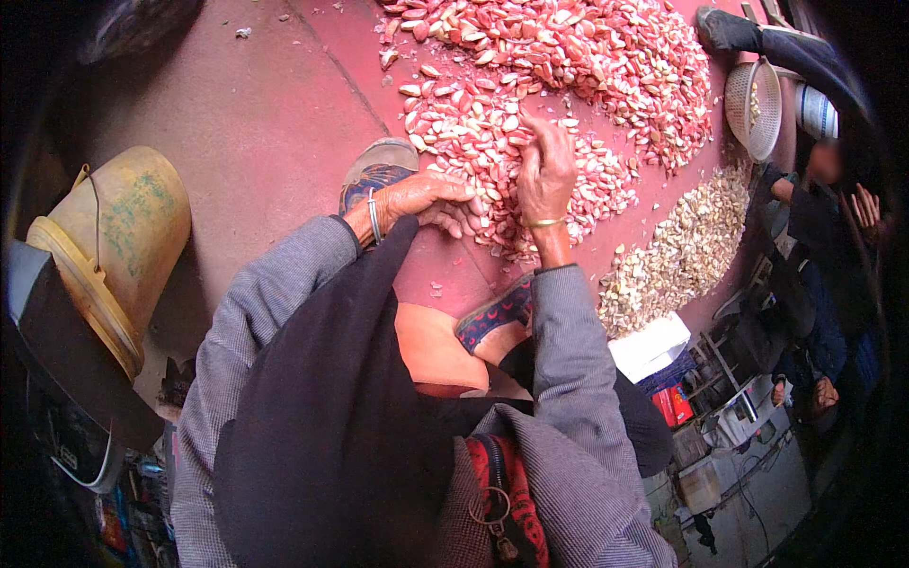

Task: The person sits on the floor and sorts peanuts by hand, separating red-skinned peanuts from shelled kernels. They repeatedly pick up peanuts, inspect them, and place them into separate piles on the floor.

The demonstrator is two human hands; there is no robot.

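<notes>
A broad spread of small oval pink-and-cream pieces [559, 47], some with a cream inner side showing, lies on the red floor. My left hand [436, 201] is at the near left edge of the spread, thumb and fingers curled together; whatever they hold is too small to make out. To its right, my right hand [547, 175] is over the pieces with its fingers bent and pressed together. What might be between those fingertips is hidden. A plain bangle circles each wrist.
A yellow bucket [142, 213] lies tipped at the left. Right of the spread are a pale heap of pieces [677, 251], a white box [650, 346] and a cream strainer [755, 109]. My patterned shoes [383, 170] flank the near edge. Other people [824, 275] sit at far right.
</notes>
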